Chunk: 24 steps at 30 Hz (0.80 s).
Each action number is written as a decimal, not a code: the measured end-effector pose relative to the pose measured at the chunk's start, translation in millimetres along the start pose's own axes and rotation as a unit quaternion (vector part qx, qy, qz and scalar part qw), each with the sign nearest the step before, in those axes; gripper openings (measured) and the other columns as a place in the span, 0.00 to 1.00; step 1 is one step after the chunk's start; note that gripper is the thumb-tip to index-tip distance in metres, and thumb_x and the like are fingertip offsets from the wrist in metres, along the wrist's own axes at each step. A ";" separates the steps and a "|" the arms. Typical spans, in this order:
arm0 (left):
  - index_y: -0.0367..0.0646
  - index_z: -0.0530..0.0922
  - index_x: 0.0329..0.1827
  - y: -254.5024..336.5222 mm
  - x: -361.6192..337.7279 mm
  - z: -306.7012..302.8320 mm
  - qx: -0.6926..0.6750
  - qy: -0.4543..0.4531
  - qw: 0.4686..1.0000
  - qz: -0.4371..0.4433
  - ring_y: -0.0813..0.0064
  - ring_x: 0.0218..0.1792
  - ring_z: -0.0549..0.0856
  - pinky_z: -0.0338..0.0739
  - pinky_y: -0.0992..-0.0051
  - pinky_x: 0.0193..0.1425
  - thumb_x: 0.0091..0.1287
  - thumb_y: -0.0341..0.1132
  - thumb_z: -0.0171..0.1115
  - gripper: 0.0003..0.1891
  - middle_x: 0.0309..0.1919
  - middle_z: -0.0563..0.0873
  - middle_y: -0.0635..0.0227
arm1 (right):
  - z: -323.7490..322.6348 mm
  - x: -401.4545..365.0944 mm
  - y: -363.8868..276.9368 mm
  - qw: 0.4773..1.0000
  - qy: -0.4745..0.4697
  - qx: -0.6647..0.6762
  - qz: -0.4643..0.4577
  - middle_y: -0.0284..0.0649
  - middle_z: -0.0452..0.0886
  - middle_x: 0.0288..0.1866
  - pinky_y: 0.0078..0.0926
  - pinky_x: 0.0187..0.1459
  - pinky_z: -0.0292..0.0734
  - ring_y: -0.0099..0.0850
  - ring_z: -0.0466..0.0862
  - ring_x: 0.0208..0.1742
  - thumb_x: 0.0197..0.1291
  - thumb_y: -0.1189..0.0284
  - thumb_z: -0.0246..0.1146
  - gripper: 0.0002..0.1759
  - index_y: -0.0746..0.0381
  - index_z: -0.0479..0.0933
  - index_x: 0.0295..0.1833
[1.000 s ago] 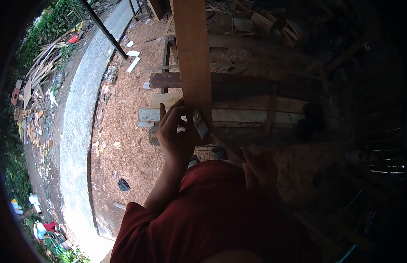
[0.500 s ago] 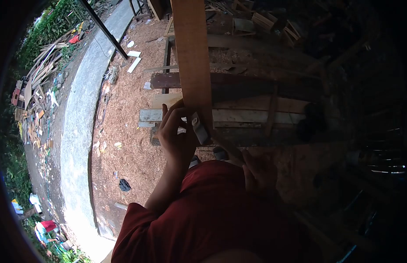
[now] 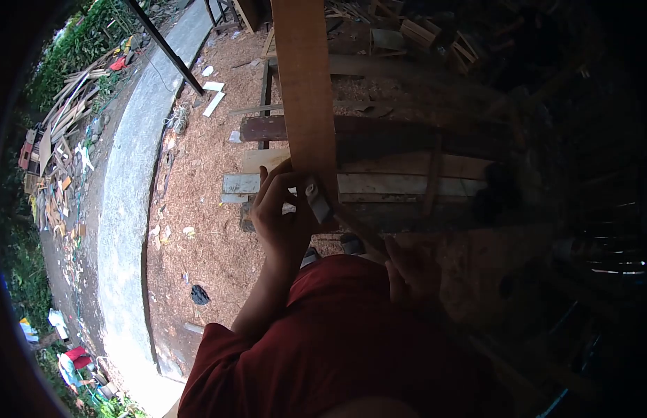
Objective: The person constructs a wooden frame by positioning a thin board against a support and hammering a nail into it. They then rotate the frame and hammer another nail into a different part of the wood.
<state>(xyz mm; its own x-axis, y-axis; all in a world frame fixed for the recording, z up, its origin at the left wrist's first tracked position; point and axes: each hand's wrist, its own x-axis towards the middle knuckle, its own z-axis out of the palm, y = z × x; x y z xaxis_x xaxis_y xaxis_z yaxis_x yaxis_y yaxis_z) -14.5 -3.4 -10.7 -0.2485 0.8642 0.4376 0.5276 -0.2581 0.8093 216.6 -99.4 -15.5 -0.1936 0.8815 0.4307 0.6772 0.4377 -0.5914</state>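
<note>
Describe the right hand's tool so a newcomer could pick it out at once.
Find the long plank running down from the top edge. Near its lower end, beside the left hand, is the tool's grey head, its slim handle slanting down to the right hand. Unlike the boards nearby, it has head and handle.

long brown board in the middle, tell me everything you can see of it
The board is flat, straight-edged and orange-brown, and looks like bare wood. It runs from near the person's body up past the top of the picture, so its far end is out of view. Its near end is in shadow, partly hidden by the left hand, whose fingers reach its left edge, and by the hammer. Whether the hammer touches it is unclear.
</note>
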 end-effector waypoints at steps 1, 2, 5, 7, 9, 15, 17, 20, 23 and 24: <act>0.37 0.85 0.41 4.7 2.1 -2.1 -0.041 0.000 0.999 0.010 0.69 0.38 0.88 0.73 0.58 0.71 0.62 0.21 0.65 0.06 0.49 0.91 0.58 | -0.9 -0.5 1.2 0.999 0.017 0.015 -0.042 0.40 0.83 0.32 0.33 0.27 0.80 0.33 0.84 0.28 0.61 0.79 0.67 0.30 0.55 0.80 0.70; 0.38 0.84 0.38 7.0 2.4 -3.6 -0.082 -0.003 0.996 0.018 0.61 0.41 0.92 0.67 0.46 0.79 0.58 0.17 0.63 0.09 0.54 0.90 0.56 | -1.2 -2.1 1.1 0.996 0.034 0.031 -0.081 0.40 0.83 0.33 0.33 0.27 0.80 0.33 0.85 0.28 0.61 0.79 0.67 0.30 0.55 0.80 0.70; 0.36 0.85 0.43 -7.5 1.2 -1.5 0.041 0.002 0.996 0.074 0.77 0.39 0.85 0.80 0.71 0.55 0.66 0.28 0.70 0.06 0.48 0.91 0.62 | -2.3 2.6 -7.6 1.000 -0.019 -0.009 0.016 0.40 0.83 0.34 0.32 0.28 0.80 0.34 0.85 0.29 0.60 0.80 0.67 0.29 0.55 0.81 0.70; 0.36 0.85 0.43 -6.8 0.5 -1.1 0.026 0.008 0.998 0.063 0.76 0.38 0.85 0.80 0.71 0.56 0.65 0.27 0.70 0.06 0.46 0.91 0.62 | -1.1 -0.4 -3.3 1.000 -0.012 0.002 0.002 0.40 0.83 0.34 0.32 0.27 0.80 0.34 0.85 0.29 0.60 0.80 0.67 0.29 0.55 0.81 0.69; 0.37 0.85 0.43 -5.1 0.6 -1.3 0.012 0.013 0.999 0.049 0.76 0.37 0.85 0.79 0.71 0.57 0.64 0.27 0.69 0.06 0.45 0.91 0.63 | -0.9 -0.9 -1.6 1.000 -0.009 0.014 -0.012 0.40 0.83 0.34 0.32 0.27 0.80 0.34 0.84 0.28 0.60 0.80 0.66 0.29 0.55 0.81 0.69; 0.36 0.85 0.42 -6.2 0.9 -1.9 0.027 0.009 0.998 0.052 0.76 0.37 0.85 0.79 0.73 0.48 0.63 0.24 0.68 0.06 0.42 0.90 0.63 | 2.1 1.5 0.0 1.000 -0.006 0.009 0.008 0.40 0.82 0.33 0.32 0.27 0.79 0.33 0.84 0.27 0.60 0.79 0.67 0.29 0.55 0.81 0.70; 0.36 0.85 0.42 -9.1 1.3 -3.9 0.013 0.000 0.997 0.070 0.76 0.38 0.86 0.79 0.73 0.47 0.63 0.23 0.67 0.06 0.43 0.90 0.62 | 1.4 -0.9 -0.4 0.998 0.038 0.013 -0.056 0.40 0.81 0.32 0.32 0.26 0.79 0.34 0.84 0.27 0.60 0.79 0.67 0.30 0.55 0.80 0.70; 0.36 0.85 0.42 -8.1 0.8 -1.3 -0.006 0.013 0.998 0.056 0.76 0.37 0.86 0.80 0.73 0.48 0.64 0.23 0.67 0.06 0.44 0.90 0.60 | 0.2 -0.2 -2.6 1.000 0.000 0.000 -0.016 0.39 0.81 0.32 0.32 0.26 0.79 0.34 0.83 0.26 0.61 0.78 0.67 0.30 0.55 0.80 0.71; 0.36 0.85 0.42 -3.9 -2.3 -3.5 0.007 0.002 1.000 0.019 0.76 0.38 0.86 0.79 0.74 0.48 0.66 0.25 0.68 0.04 0.46 0.91 0.59 | 0.0 -2.1 0.1 1.000 -0.023 -0.015 -0.014 0.39 0.81 0.32 0.32 0.26 0.79 0.34 0.83 0.27 0.62 0.78 0.66 0.30 0.55 0.80 0.71; 0.36 0.85 0.42 -4.4 -0.4 -2.8 0.007 0.004 1.000 0.019 0.76 0.38 0.86 0.79 0.74 0.48 0.66 0.25 0.68 0.04 0.46 0.91 0.59 | -0.1 -2.7 1.4 0.999 -0.024 -0.015 -0.016 0.39 0.81 0.32 0.32 0.26 0.79 0.34 0.83 0.27 0.62 0.78 0.66 0.30 0.55 0.80 0.71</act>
<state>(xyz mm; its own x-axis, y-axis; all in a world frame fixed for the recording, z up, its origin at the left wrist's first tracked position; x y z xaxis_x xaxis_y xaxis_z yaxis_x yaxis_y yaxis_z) -19.0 -3.9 -13.3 -0.2340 0.8506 0.4708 0.5488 -0.2841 0.7862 218.2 -101.2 -17.4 -0.2485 0.8747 0.4161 0.6904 0.4612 -0.5573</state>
